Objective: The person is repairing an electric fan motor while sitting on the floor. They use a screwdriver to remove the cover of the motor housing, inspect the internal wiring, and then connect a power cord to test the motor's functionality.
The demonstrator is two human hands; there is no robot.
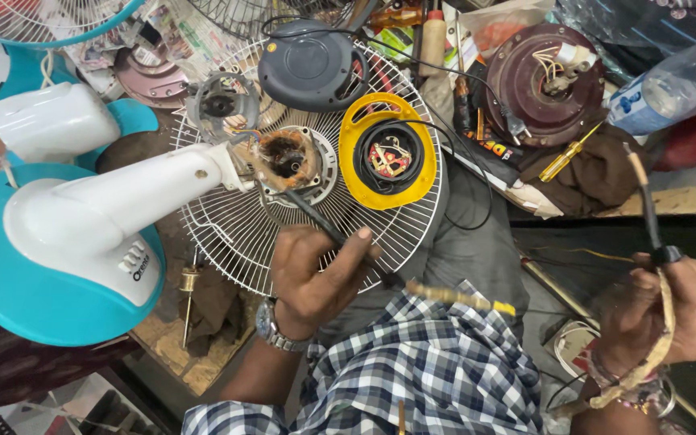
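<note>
My left hand [316,278], with a wristwatch, grips a long screwdriver [340,240] that has a black shaft and a clear yellow handle. Its tip reaches the exposed fan motor [287,157], which shows copper windings and sits at the end of a white fan neck [122,201]. The motor lies over a white wire fan grille [227,229]. At the right edge, my right hand [674,310] is closed on a thin black rod-shaped tool [648,209] with a frayed tan cord, pointing up and away from the motor.
A yellow cover holding a black ring [388,153] lies right of the motor, with a dark grey round cap [312,64] above it. A maroon round motor [541,80], a small yellow screwdriver [569,153] and a plastic bottle [662,89] sit at the right. A teal fan base [10,282] fills the left.
</note>
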